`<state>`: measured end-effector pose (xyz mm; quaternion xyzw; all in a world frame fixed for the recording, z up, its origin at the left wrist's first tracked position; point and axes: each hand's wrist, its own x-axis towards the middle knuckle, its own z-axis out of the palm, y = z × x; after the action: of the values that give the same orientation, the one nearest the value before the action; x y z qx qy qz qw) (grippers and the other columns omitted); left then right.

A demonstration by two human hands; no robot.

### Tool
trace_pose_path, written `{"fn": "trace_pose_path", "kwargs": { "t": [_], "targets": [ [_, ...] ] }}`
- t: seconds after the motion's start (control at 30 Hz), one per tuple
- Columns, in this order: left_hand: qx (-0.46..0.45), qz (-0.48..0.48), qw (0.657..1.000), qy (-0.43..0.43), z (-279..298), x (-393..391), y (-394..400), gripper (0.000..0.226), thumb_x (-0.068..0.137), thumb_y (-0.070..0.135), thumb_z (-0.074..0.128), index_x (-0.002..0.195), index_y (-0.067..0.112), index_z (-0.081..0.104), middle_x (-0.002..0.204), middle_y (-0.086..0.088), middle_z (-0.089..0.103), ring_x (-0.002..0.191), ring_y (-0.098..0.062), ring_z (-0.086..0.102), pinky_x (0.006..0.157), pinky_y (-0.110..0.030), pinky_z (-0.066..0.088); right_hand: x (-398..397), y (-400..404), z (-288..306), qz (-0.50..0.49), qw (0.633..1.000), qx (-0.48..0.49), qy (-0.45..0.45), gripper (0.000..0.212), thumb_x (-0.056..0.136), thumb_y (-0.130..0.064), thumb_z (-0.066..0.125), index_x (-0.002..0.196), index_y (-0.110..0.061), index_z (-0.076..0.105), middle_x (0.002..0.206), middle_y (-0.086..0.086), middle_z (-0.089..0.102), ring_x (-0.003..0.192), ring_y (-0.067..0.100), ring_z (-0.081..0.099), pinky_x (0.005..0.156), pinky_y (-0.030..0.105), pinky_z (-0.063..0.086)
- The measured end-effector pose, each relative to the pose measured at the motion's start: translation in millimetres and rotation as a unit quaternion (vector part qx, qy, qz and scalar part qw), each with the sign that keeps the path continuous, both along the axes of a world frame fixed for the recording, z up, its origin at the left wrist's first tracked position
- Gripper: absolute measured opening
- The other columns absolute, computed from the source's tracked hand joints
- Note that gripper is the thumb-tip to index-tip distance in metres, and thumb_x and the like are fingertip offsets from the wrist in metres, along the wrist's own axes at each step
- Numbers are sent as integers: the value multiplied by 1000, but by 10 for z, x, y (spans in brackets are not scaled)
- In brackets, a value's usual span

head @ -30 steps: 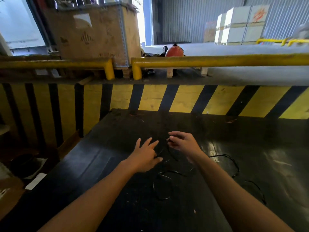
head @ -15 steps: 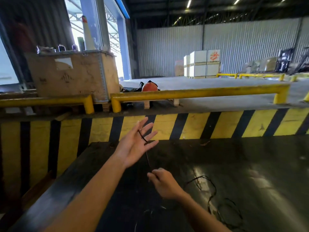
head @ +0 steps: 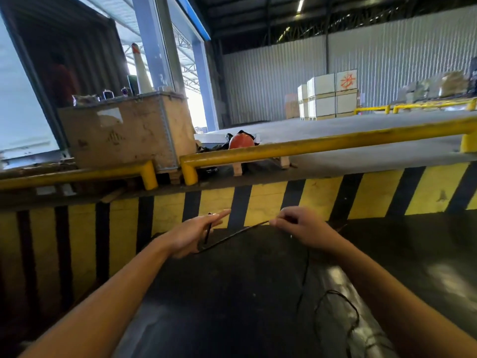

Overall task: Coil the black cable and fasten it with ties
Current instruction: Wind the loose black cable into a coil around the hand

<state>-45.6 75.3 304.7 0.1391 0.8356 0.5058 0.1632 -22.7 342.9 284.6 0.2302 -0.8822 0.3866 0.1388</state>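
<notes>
A thin black cable (head: 232, 235) stretches taut between my two hands above a dark, shiny work surface (head: 232, 306). My left hand (head: 192, 235) is flat with fingers extended, and the cable's end runs across its palm and bends around the heel. My right hand (head: 300, 229) is closed, pinching the cable at its fingertips. From the right hand the cable drops down and lies in loose loops on the surface at the lower right (head: 335, 313). No ties are visible.
A yellow-and-black striped wall (head: 322, 200) borders the far edge of the surface. Above it run yellow guard rails (head: 322, 146). A wooden crate (head: 124, 133) stands behind the left rail, an orange object (head: 241, 140) beside it. White stacked boxes (head: 327, 96) stand far back.
My right hand has risen from below the left to its right side, pulling the cable taut. My left hand turned flatter and lower. The view tilted up.
</notes>
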Motion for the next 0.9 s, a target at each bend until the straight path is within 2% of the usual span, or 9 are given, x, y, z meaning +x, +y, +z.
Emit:
{"fn": "trace_pose_path", "kwargs": {
  "t": [0.13, 0.3, 0.4, 0.47, 0.53, 0.6, 0.67, 0.8, 0.9],
  "targets": [
    [-10, -77, 987, -139, 18, 52, 14, 38, 92, 56, 32, 129, 57, 38, 157, -2, 21, 141, -34, 22, 98, -74, 30, -256, -149, 344, -71, 993, -21, 97, 20, 83, -42, 64, 70, -28, 59, 68, -9, 58, 66, 5, 54, 56, 23, 40],
    [136, -180, 947, -228, 120, 155, 235, 43, 90, 55, 32, 132, 53, 42, 150, -4, 39, 135, -39, 38, 91, -75, 36, -464, -338, 207, -154, 977, -109, 97, 21, 89, -41, 56, 79, -22, 57, 68, -11, 53, 65, 5, 51, 53, 21, 35],
    [287, -235, 904, -214, 217, 201, 380, 46, 95, 52, 22, 139, 47, 36, 149, -8, 41, 135, -40, 36, 89, -71, 40, -402, -451, -203, -64, 993, -97, 18, 22, 97, -26, 44, 84, -17, 59, 77, 0, 63, 72, 15, 62, 65, 34, 53],
    [363, -203, 893, -169, 358, 209, 502, 46, 96, 51, 22, 139, 45, 36, 148, -9, 42, 134, -39, 37, 90, -71, 38, -196, -544, -520, 39, 997, -24, -54, 26, 99, -22, 37, 89, -14, 61, 81, 0, 62, 74, 12, 62, 73, 35, 55],
    [393, -126, 905, -105, 487, 161, 577, 44, 96, 51, 23, 137, 48, 40, 151, -8, 37, 135, -37, 36, 88, -72, 40, 35, -623, -777, 127, 979, 44, -155, 30, 100, -32, 34, 85, -22, 58, 77, -6, 56, 71, 8, 57, 74, 32, 50],
    [369, -64, 926, -51, 546, 68, 564, 42, 96, 53, 24, 135, 51, 38, 155, -4, 28, 141, -36, 25, 87, -72, 39, 183, -583, -866, 168, 958, 78, -220, 30, 98, -41, 34, 83, -28, 56, 76, -6, 55, 72, 7, 56, 74, 31, 48],
    [308, -16, 951, 0, 526, -8, 485, 41, 95, 53, 26, 135, 53, 35, 158, -2, 20, 144, -34, 16, 94, -73, 30, 182, -373, -783, 167, 958, 89, -216, 26, 97, -42, 37, 82, -30, 56, 77, -6, 56, 71, 5, 57, 71, 28, 48],
    [121, 58, 987, 92, 373, -93, 280, 48, 91, 57, 30, 138, 54, 28, 159, -1, 17, 146, -30, 10, 107, -72, 12, 43, 261, -316, 96, 987, 94, -90, 18, 93, -37, 50, 76, -34, 57, 75, -4, 59, 67, 4, 59, 65, 21, 47],
    [-83, 15, 993, 87, 167, -101, 245, 47, 91, 62, 26, 138, 55, 26, 155, -2, 27, 142, -29, 22, 110, -63, 21, -74, 598, 68, 3, 998, 55, 26, 19, 91, -34, 54, 73, -30, 59, 71, -6, 60, 66, 8, 58, 65, 25, 45]
  ]
}}
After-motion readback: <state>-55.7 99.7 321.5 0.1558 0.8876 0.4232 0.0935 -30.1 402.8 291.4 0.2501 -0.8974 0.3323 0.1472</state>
